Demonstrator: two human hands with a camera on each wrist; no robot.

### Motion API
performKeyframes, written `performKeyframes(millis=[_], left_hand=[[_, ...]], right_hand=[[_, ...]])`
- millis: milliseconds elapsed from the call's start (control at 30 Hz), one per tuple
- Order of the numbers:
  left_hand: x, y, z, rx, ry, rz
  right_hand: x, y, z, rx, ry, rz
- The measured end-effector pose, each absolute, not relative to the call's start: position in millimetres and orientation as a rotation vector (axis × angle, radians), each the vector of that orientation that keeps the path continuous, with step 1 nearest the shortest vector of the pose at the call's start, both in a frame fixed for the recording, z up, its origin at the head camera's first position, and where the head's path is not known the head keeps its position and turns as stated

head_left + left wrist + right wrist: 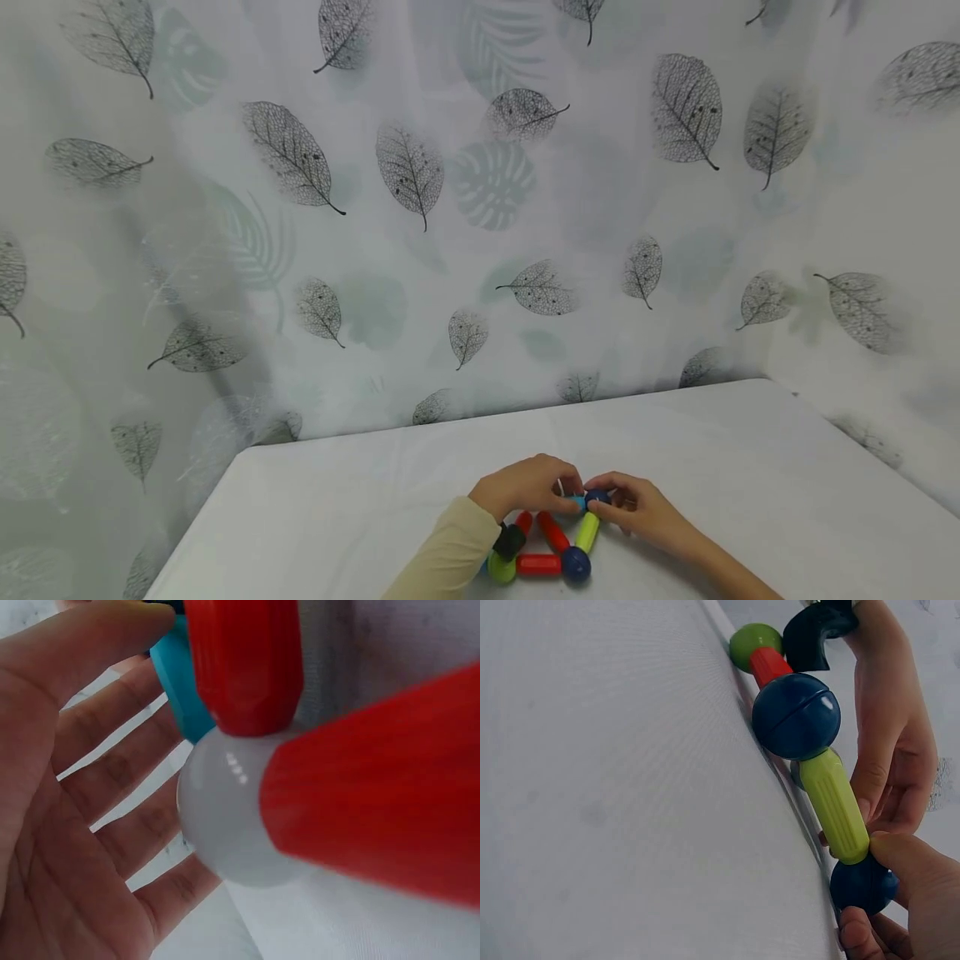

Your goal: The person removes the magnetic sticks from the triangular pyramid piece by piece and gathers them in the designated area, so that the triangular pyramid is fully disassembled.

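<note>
My left hand (531, 485) pinches a light blue rod (178, 682) between thumb and fingers. The rod's near end meets a grey ball (229, 810), which also bears two red rods (244, 667). With thumb and fingertips my right hand (645, 512) grips a dark blue ball (597, 497) at the light blue rod's other end. From that ball a yellow-green rod (588, 532) leads to a second dark blue ball (576, 565). Another red rod (539, 565) joins this one to a green ball (502, 569). In the head view my left hand hides the grey ball.
The pieces lie on a table with a white cloth (337, 500), near its front. Behind it hangs a leaf-print curtain (480, 250). A black camera (510, 542) on my left wrist overlaps part of the shape in the head view.
</note>
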State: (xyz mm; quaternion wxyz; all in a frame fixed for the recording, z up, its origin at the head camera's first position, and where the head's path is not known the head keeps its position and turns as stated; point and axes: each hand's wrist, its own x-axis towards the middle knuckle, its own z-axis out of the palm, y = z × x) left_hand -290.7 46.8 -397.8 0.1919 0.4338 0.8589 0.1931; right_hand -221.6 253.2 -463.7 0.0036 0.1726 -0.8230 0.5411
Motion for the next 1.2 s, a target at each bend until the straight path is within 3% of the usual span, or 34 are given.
performKeyframes(millis=[333, 1200], left_hand=[[-287.5, 56.6, -403.9, 1.283, 2.616, 0.325], [-284.2, 51.7, -401.9, 1.234, 2.664, 0.314]], right_hand=[[-222.3, 253.6, -465.0, 0.571, -2.574, 1.659], [-223.1, 254.5, -462.4, 0.561, -2.600, 1.632]])
